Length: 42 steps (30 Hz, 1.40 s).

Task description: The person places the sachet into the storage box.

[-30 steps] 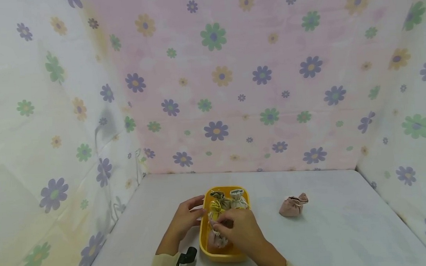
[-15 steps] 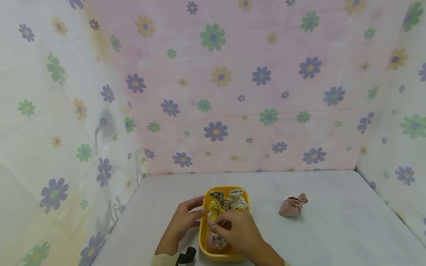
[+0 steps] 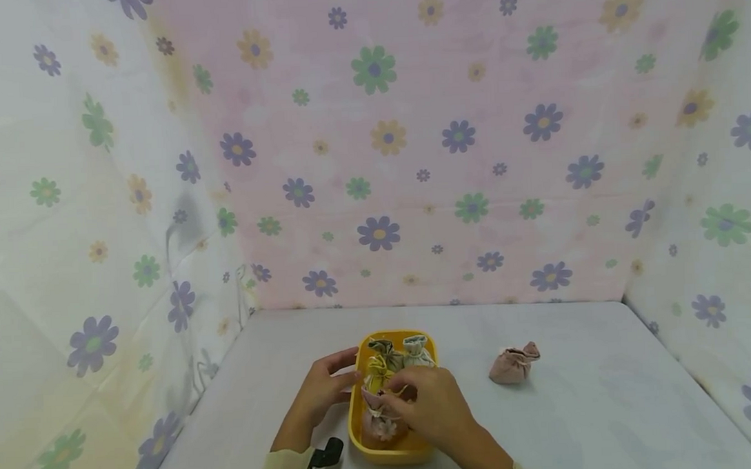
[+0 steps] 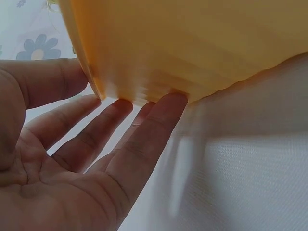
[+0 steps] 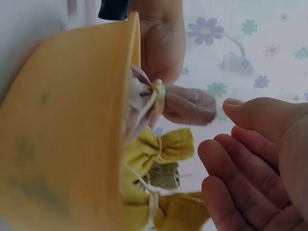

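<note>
A yellow plastic basket (image 3: 354, 421) holds several small drawstring pouches. My left hand (image 3: 322, 391) touches the basket's left side, fingertips against its outer wall (image 4: 144, 57) and thumb at the rim. A dusty-pink pouch (image 3: 379, 425) stands at the near end, its tied neck (image 5: 190, 104) sticking up. Just beside that neck is my right hand (image 3: 440, 405), thumb and fingers apart with nothing between them. Farther back are a yellow pouch (image 3: 377, 374), an olive one (image 3: 387, 353) and a pale one (image 3: 416, 352). The right hand partly covers another yellow pouch (image 5: 180, 211).
Another dusty-pink pouch (image 3: 510, 366) lies on the white table (image 3: 580, 400), right of the basket. A black device (image 3: 326, 456) sits at the left wrist. Flower-patterned cloth (image 3: 436, 191) encloses the table at the back and sides.
The right hand pinched the pink pouch's neck in the earlier frames; now its fingers have parted and let go. The left hand stays at the basket's side.
</note>
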Each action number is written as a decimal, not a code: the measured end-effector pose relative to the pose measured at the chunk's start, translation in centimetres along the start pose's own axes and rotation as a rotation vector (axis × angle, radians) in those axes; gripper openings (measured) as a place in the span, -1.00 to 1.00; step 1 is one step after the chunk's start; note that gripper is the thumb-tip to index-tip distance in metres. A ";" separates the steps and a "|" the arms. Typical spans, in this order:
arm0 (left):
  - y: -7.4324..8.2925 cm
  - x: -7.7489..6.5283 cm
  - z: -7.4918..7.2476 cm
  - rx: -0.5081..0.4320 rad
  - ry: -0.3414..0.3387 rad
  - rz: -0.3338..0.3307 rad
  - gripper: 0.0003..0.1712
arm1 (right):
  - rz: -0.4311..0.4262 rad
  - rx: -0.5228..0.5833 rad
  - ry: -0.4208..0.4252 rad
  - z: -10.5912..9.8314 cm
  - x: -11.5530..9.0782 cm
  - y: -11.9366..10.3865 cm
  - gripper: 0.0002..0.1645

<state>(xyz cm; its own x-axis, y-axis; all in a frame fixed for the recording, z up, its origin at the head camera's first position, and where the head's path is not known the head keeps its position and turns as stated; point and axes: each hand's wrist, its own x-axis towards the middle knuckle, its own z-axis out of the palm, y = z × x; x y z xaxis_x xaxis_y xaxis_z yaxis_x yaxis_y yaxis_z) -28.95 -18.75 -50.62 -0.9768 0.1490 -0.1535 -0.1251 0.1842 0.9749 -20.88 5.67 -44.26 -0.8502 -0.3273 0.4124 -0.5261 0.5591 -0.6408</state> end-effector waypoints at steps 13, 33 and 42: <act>0.5 -0.2 0.4 0.032 0.037 -0.027 -0.33 | 0.005 -0.282 0.290 -3.2 -1.0 1.8 -0.74; 0.1 0.0 0.2 -0.001 0.016 -0.020 -0.32 | 0.178 -0.324 0.440 -10.2 -2.2 8.5 -0.42; -0.2 0.2 0.2 0.003 0.028 -0.031 -0.31 | 0.401 -0.312 0.291 -12.1 -2.8 11.1 0.08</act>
<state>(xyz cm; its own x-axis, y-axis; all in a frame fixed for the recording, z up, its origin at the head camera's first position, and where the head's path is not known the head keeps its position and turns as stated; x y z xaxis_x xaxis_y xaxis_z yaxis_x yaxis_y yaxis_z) -29.14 -18.53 -50.85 -0.9770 0.1158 -0.1792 -0.1551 0.1917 0.9691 -24.06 21.99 -44.68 -0.9178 0.1541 0.3660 -0.0960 0.8083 -0.5810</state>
